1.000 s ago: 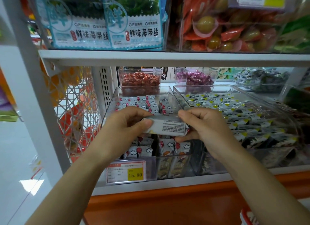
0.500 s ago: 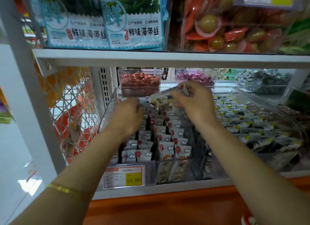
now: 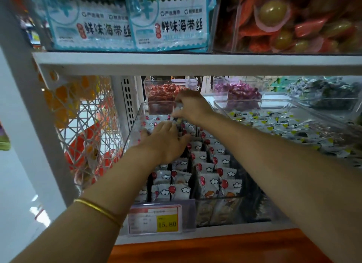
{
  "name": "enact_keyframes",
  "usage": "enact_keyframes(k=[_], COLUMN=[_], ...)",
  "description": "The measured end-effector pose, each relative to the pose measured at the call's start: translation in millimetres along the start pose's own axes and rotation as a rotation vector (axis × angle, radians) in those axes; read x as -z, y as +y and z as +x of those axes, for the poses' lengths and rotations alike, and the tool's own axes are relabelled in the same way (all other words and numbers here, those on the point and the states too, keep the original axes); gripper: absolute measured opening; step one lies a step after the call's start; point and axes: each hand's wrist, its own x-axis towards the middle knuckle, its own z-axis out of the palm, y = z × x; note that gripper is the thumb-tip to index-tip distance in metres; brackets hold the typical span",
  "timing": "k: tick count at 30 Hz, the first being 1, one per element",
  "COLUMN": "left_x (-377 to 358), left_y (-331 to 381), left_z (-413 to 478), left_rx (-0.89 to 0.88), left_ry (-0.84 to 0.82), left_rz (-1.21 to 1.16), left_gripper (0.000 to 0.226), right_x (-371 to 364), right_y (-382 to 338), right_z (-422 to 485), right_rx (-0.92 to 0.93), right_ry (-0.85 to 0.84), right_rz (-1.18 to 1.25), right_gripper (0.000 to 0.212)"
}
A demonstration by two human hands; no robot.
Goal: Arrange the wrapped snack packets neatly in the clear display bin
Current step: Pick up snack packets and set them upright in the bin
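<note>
A clear display bin (image 3: 135, 125) on the lower shelf holds rows of white snack packets (image 3: 207, 168) printed with red balloons and clouds, standing upright. My right hand (image 3: 193, 105) reaches to the bin's far end and pinches one packet (image 3: 177, 113) there, holding it on end above the back rows. My left hand (image 3: 166, 141) lies palm down with fingers extended on the packets of the left rows, just below the held packet. The back rows are partly hidden by both hands.
A price tag (image 3: 156, 219) reading 15.80 hangs on the bin's front. A second clear bin (image 3: 290, 103) of yellow-marked packets stands to the right. Small tubs of red candy (image 3: 164, 92) and purple candy (image 3: 241, 92) stand behind. The upper shelf board (image 3: 195, 63) overhangs closely. Wire mesh (image 3: 84, 129) closes the left side.
Both hands have moved from the bin's front to its far end. The right hand carried the packet there and turned it on end; the left hand let go and now presses the rows.
</note>
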Motion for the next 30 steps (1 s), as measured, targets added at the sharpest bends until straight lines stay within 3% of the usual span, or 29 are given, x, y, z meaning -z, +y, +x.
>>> enact_keyframes(k=[4,6,10,13,17,22,27,30], left_x=[2,2,4,3,2,6,19,22], left_y=[-1,-3,-5,-6,-5,-4,2,5], left_z=[-3,-5,-9,-9,-13,-25,-54,-72], left_rx=[-0.002,0.004,0.031,0.036,0.026,0.001,-0.031,-0.009], left_ry=[-0.010,-0.017,-0.032,-0.033,-0.021,0.087,0.321,0.379], left_rz=[0.013,-0.006,-0.007,-0.027,-0.059,-0.164,-0.478,-0.721], left_gripper=[0.065,0.066,0.070,0.072,0.072,0.059,0.016,0.019], right_x=[-16,-15,-12,-22,-33,-13,23,39], right_y=[3,5,7,9,5,-3,-9,-14], right_z=[5,9,28,36,37,33,-4,-45], right_rx=[0.042,0.048,-0.044,-0.055,0.002,-0.062,-0.153,-0.185], right_ry=[-0.211,-0.265,-0.139,-0.047,-0.047,-0.043,0.296,0.385], right_rz=[-0.249,-0.247,-0.088,-0.257,-0.483,-0.209,0.141,0.373], right_gripper=[0.020,0.022,0.018,0.014,0.010,0.012,0.013,0.011])
